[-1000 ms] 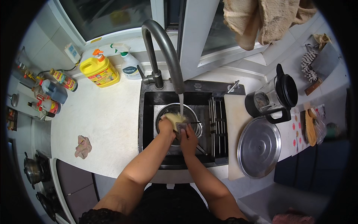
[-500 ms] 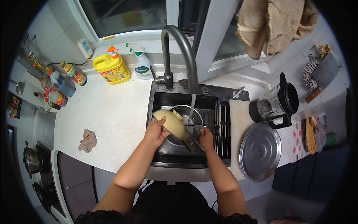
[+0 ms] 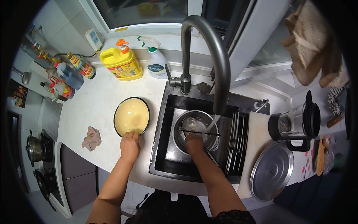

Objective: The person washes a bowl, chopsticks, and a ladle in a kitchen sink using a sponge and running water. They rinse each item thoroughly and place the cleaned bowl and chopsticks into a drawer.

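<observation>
A yellow bowl with a dark rim [image 3: 131, 116] stands upright on the white counter left of the sink. My left hand [image 3: 129, 145] grips its near rim. My right hand [image 3: 194, 143] reaches into a steel pot [image 3: 203, 127] in the black sink [image 3: 167, 149] and holds chopsticks [image 3: 199, 131] that lie across the pot. Water runs from the tall grey tap [image 3: 209, 44] into the pot. A small clear item lies inside the pot by my fingers.
A yellow detergent jug [image 3: 121, 63] and a white spray bottle [image 3: 156, 59] stand behind the bowl. A crumpled pink cloth [image 3: 91, 138] lies on the counter. Right of the sink are a drying rack [image 3: 236, 143], blender jar [image 3: 296, 121] and steel lid [image 3: 271, 171]. Sauce bottles stand far left.
The yellow bowl has gone from over the sink to the counter on the left, carried by my left hand. My right hand has dropped into the pot.
</observation>
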A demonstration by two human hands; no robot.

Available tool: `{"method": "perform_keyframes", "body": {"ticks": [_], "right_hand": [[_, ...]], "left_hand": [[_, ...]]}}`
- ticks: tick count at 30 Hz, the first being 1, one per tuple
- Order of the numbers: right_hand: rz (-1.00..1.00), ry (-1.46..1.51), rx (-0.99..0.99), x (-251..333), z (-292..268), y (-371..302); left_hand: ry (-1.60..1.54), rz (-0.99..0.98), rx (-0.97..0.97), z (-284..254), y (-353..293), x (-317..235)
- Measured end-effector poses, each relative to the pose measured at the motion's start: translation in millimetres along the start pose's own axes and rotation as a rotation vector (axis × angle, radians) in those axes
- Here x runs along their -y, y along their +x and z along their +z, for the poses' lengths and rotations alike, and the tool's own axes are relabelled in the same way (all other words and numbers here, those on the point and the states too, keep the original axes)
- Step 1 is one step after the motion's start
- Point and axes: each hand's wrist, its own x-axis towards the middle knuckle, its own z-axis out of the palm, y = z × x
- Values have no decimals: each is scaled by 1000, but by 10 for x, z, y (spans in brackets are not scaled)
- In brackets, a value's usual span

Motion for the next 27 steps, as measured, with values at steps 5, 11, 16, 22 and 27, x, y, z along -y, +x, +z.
{"method": "perform_keyframes", "body": {"ticks": [5, 11, 16, 22, 27], "right_hand": [[139, -218, 285, 14, -39, 149], [17, -191, 383, 8, 190, 174], [201, -92, 446, -7, 288, 193], [458, 209, 547, -46, -978, 236], [1137, 1319, 315, -635, -916, 126]], "left_hand": [[53, -2, -22, 133, 12, 88], [97, -109, 130, 25, 63, 38], [-3, -82, -68, -223, 142, -378], [-702, 47, -269, -31, -21, -928], [-936, -512, 798, 1241, -181, -1535]]}}
